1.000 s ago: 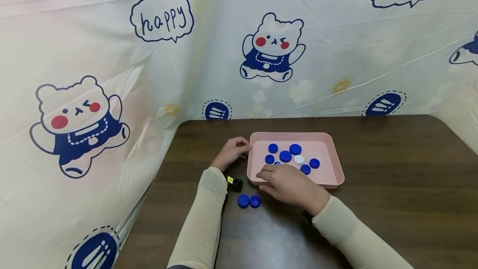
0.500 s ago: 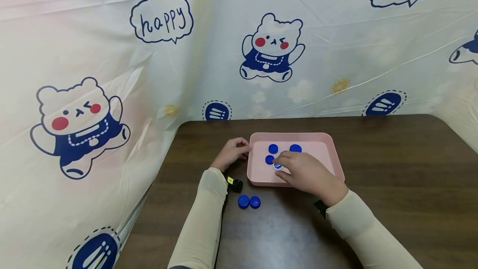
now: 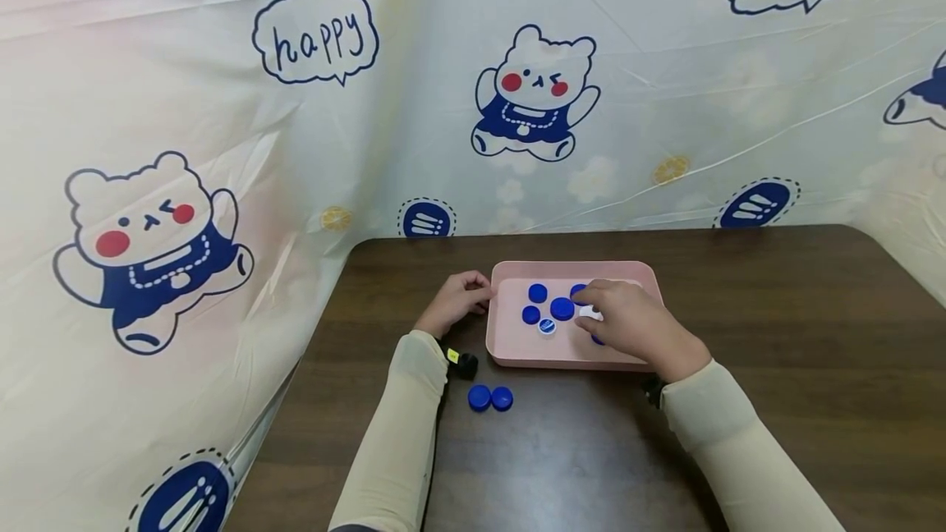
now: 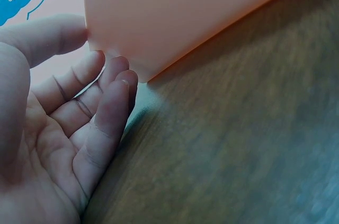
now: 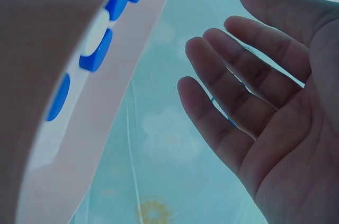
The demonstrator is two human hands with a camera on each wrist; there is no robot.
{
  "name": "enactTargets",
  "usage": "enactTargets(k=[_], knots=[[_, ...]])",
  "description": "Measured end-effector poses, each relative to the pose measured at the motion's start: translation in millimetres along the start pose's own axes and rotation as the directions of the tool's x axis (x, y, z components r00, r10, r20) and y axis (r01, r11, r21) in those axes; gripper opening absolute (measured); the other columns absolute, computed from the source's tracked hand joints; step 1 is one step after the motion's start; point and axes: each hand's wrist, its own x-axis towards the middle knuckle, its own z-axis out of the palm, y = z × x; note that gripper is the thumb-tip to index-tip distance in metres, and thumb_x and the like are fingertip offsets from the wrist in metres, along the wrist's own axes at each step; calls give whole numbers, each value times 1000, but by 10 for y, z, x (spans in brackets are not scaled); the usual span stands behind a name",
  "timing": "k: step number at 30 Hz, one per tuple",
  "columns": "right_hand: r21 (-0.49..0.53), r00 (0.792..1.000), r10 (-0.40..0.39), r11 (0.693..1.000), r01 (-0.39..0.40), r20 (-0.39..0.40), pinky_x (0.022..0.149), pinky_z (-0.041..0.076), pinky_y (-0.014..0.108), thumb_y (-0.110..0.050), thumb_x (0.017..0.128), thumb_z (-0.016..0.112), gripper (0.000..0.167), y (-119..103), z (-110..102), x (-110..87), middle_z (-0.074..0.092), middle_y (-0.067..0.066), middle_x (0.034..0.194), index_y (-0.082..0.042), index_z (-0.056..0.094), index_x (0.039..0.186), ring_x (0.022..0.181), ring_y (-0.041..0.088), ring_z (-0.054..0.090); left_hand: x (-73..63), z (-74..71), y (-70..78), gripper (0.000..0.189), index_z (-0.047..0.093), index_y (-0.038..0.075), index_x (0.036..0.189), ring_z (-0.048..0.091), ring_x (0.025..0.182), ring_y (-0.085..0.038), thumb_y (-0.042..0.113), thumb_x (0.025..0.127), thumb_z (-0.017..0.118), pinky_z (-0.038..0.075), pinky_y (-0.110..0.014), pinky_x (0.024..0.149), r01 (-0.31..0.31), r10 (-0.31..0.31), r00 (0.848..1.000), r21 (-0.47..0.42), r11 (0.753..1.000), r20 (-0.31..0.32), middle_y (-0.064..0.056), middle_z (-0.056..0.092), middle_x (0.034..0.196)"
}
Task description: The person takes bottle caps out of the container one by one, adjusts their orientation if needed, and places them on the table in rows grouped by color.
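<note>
A shallow pink tray [image 3: 517, 355] lies on the table, holding several blue bottle caps [image 3: 562, 309], a white cap [image 3: 589, 313] and a white cap with blue print [image 3: 547, 326]. My left hand [image 3: 456, 302] pinches the tray's left rim between thumb and fingers, as the left wrist view shows at the pink wall [image 4: 159, 17]. Over the tray's right half is my right hand [image 3: 639, 325], covering some of the caps. Seen in the right wrist view, its fingers [image 5: 212, 113] are spread and extended, holding nothing. Blue caps [image 5: 96, 50] lie beyond them.
Two blue caps [image 3: 491, 398] lie side by side on the brown table [image 3: 562, 458] in front of the tray. A black wrist device with a yellow tag [image 3: 464, 364] sits at the left cuff. A printed cloth [image 3: 414, 121] hangs behind the table.
My right hand has moved right and away from the tray's front left, uncovering the printed white cap and then the large blue cap. My left hand stays at the rim.
</note>
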Motion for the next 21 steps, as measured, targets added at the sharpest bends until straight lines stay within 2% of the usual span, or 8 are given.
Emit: enactTargets(k=[5,12,21], knots=[[39,998,65,997,-66,26,81,55,42,-24,86,76,39,63,-12,3,68,11,112,-7,69,120,91,24,65,26,-16,-34,16,64,1,100,64,84,-26,15,93,66,55,-37,72,-18,18,1000,-22,1000,11,-13,64,95],[24,997,54,998,-56,61,81,54,41,-24,86,75,38,104,25,7,68,12,111,-6,69,120,86,21,64,30,-18,-47,16,64,1,100,64,84,-27,16,93,65,55,-38,72,-21,21,1000,-22,1000,21,-13,64,95],[52,991,90,994,-96,99,93,48,48,-19,88,72,30,186,89,16,69,12,110,-5,71,114,104,29,63,29,-12,-38,16,65,1,100,64,85,-27,16,93,65,55,-37,72,-10,11,1000,-15,1000,16,-13,64,96]])
